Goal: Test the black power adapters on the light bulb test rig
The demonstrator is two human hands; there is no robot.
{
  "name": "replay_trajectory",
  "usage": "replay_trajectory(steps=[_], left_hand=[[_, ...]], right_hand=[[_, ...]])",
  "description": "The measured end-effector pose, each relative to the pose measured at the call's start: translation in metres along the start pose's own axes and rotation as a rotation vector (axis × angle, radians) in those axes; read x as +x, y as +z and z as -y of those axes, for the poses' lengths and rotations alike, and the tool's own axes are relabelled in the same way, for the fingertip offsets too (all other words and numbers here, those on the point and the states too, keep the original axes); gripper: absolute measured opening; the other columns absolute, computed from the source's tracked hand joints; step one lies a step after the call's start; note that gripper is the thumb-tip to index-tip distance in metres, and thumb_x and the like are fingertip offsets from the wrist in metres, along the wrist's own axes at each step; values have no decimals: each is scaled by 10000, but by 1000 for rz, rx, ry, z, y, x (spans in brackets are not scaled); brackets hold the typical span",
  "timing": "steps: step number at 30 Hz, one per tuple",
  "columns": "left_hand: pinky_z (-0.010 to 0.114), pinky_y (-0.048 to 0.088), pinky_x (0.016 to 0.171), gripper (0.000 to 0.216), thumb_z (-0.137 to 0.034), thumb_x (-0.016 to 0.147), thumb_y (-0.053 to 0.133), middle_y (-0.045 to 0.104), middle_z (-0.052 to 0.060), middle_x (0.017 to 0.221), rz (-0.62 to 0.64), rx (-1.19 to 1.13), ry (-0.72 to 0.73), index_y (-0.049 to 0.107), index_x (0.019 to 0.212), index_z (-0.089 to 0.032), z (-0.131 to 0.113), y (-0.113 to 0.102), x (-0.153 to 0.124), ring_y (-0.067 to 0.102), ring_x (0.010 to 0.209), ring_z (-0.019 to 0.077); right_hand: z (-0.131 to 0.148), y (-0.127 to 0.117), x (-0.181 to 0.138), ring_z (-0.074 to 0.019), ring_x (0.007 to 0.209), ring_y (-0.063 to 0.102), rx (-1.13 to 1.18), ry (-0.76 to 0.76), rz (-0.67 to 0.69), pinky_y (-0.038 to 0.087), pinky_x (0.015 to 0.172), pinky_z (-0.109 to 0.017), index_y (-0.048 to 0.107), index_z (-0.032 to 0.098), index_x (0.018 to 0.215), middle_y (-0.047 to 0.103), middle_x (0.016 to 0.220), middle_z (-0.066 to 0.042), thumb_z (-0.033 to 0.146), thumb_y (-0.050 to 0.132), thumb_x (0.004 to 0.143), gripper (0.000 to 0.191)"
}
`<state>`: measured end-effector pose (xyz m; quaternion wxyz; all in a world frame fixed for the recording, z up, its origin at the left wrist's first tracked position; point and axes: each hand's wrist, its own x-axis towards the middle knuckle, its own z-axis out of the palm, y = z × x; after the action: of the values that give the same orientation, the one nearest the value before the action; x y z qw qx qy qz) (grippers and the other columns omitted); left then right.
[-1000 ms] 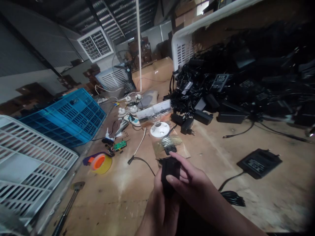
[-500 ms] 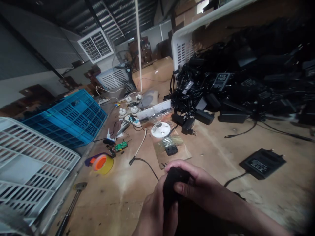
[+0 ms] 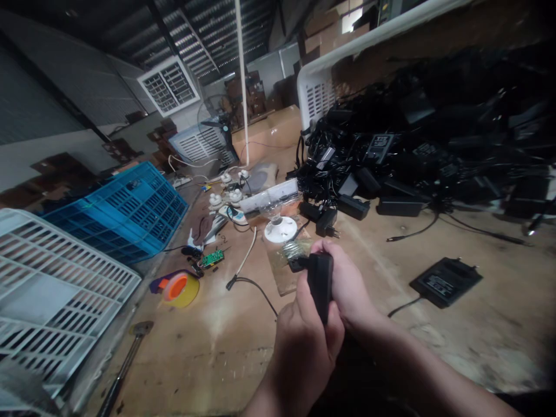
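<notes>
Both my hands are closed around a black power adapter (image 3: 320, 286), held upright above the front of the wooden bench. My left hand (image 3: 299, 341) grips its lower left side, with the thumb across the bottom. On its right side and top end, my right hand (image 3: 347, 278) wraps round it, the fingers partly hidden behind. Just beyond the adapter's upper left stands a white lamp holder (image 3: 280, 230) with a clear bulb. To the right, another black adapter (image 3: 446, 281) lies on the bench with its plug pins pointing away and its label upward.
A large white crate (image 3: 319, 99) heaped with black adapters and cables spills onto the bench at right. Left lie a hammer (image 3: 125, 365), tape rolls (image 3: 182, 291), a green circuit board (image 3: 212, 258) and a cable (image 3: 254, 282). Blue (image 3: 160, 226) and white (image 3: 87, 301) crates line the left edge.
My hands have moved up and forward with the adapter, towards the lamp holder. The adapter has turned so its long narrow side shows, and my right thumb has left its face.
</notes>
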<state>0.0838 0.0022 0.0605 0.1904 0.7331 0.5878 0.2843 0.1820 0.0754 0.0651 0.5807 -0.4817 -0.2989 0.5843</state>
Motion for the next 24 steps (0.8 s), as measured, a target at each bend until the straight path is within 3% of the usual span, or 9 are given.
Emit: replay_trajectory(steps=[5,8,10,12,14,16,18,22,24], left_hand=[[606,520,917,676,-387,943,535,688,291,1244,27,-40,-114,392,1514,-56,-9,0,26,693,1055,455],[511,433,1097,630,-341,988,496,576,135,1470,210,-335,-43,287,1575,-251,-4,-19,31,578,1303,331],[444,442,1097,502,-326,1021,440,584,88,1465,188,-391,-61,382,1518,-298,14,-35,25,581,1296,260],[426,509,991,333,-332,1042,392,705,100,1249,174,-180,-60,616,1273,-248,43,-48,12,650,1153,258],[438,523,975,317,-240,1027,395,741,86,1133,307,19,129,684,1157,-243,76,-55,-3,668,1084,255],[453,468,1104,360,-159,996,420,678,82,1335,429,78,257,656,1245,-273,106,-59,-21,556,1323,260],[461,420,1166,436,-123,986,420,533,71,1525,501,109,275,587,1345,-305,126,-60,-37,389,1477,253],[490,384,1189,439,-109,966,458,486,75,1564,479,133,321,585,1332,-315,135,-57,-53,362,1492,262],[548,310,1218,389,-100,951,464,600,89,1456,399,118,363,622,1254,-284,128,-51,-51,472,1420,271]], right_hand=[[2,1,22,-172,562,559,-92,-32,-88,480,560,-281,557,242,711,593,613,27,526,477,834,319],[15,-18,55,-215,614,614,-261,-80,-206,520,616,-325,546,240,724,628,645,-15,566,352,879,411],[26,-45,82,-270,773,661,-391,-128,-300,526,750,-377,542,235,720,665,725,-61,568,314,911,447],[36,-79,102,-350,968,653,-549,-167,-358,476,906,-467,555,219,698,692,824,-126,526,389,912,409],[43,-108,106,-424,1130,589,-682,-191,-363,386,1020,-554,613,188,734,701,954,-190,437,553,849,281],[45,-126,91,-440,1252,508,-814,-280,-324,307,1096,-585,688,160,911,671,1143,-210,343,647,782,228],[41,-130,60,-392,1252,518,-958,-433,-139,330,1106,-564,704,194,1082,644,1245,-166,297,629,801,309],[14,-107,-15,-299,1038,650,-914,-489,674,515,952,-463,773,294,1010,729,1081,-78,297,658,815,226],[-6,-88,-40,-284,948,674,-716,-394,706,567,857,-401,790,305,871,750,934,-57,342,758,739,140]])
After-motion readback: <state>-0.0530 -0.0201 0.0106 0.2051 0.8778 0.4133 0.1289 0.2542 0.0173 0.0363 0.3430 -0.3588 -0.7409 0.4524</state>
